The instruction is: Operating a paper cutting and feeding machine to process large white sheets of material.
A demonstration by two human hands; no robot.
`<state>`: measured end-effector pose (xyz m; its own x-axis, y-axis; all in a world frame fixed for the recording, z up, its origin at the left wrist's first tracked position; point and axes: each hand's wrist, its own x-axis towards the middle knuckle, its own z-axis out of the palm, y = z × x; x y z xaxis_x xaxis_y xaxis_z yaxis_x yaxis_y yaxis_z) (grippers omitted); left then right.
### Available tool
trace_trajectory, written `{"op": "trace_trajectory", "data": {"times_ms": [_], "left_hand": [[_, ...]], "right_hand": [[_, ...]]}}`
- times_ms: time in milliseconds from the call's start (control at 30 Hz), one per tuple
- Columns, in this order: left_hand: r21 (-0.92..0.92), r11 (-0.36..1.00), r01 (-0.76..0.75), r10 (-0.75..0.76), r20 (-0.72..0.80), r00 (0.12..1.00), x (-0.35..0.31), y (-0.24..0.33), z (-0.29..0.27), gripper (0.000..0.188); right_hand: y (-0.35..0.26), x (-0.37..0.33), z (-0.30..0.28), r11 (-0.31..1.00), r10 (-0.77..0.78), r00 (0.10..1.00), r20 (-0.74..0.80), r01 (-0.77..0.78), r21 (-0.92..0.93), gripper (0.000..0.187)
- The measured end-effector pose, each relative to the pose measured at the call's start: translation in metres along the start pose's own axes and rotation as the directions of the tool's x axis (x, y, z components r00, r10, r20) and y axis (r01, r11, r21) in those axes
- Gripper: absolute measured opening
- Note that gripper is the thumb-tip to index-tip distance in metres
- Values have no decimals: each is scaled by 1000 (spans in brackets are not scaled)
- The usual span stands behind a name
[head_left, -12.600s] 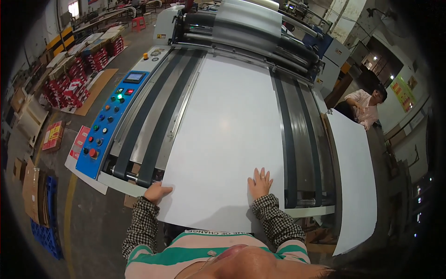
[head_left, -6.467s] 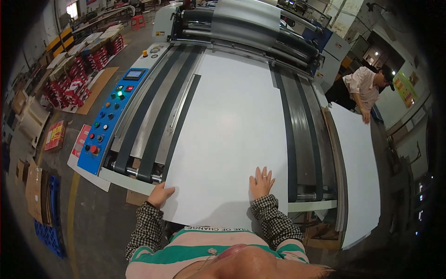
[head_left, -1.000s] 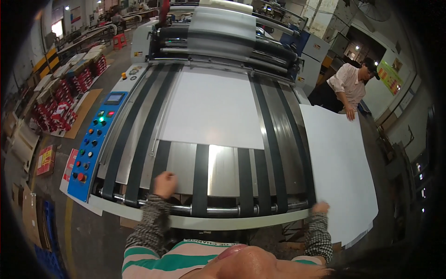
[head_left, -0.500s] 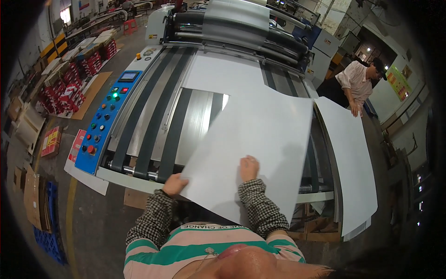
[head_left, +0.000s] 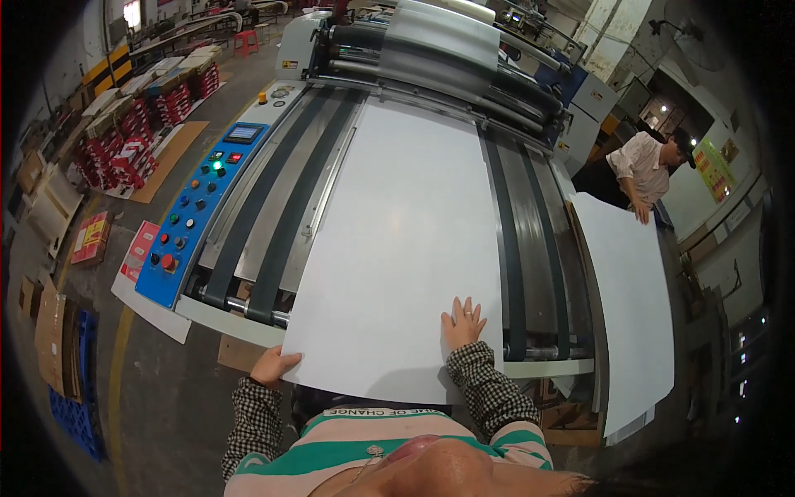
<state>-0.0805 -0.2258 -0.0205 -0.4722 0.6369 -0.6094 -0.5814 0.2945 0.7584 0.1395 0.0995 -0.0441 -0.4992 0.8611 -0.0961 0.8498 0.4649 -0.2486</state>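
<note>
A large white sheet (head_left: 397,240) lies along the belts of a roller machine (head_left: 530,248), its far end close to the rollers. At its near left corner my left hand (head_left: 273,366) pinches the edge, thumb on top and fingers under it. My right hand (head_left: 464,325) rests flat on the sheet near its right edge, fingers spread. Dark belts (head_left: 281,265) show on both sides of the sheet. Whether another sheet lies underneath is hidden.
Left of the belts runs a blue control panel (head_left: 199,207) with buttons and a small screen. To the right stands a stack of white sheets (head_left: 629,315), with another person's hand (head_left: 641,212) on it. Red-and-white bundles (head_left: 137,157) and a blue pallet (head_left: 79,414) are on the floor at left.
The sheet has swung from slanting right to lying straight along the belts. My left hand has moved left and nearer; my right hand has shifted slightly right and nearer, its fingers now spread.
</note>
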Motion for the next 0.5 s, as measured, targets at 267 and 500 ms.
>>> {"op": "trace_trajectory", "data": {"times_ms": [267, 500], "left_hand": [[149, 987, -57, 54, 25, 998, 64, 53, -8, 29], [492, 834, -250, 440, -320, 839, 104, 101, 3, 20]], "right_hand": [[-25, 81, -4, 1000, -12, 998, 65, 13, -24, 55], [-10, 158, -12, 996, -61, 998, -30, 63, 63, 50]]}}
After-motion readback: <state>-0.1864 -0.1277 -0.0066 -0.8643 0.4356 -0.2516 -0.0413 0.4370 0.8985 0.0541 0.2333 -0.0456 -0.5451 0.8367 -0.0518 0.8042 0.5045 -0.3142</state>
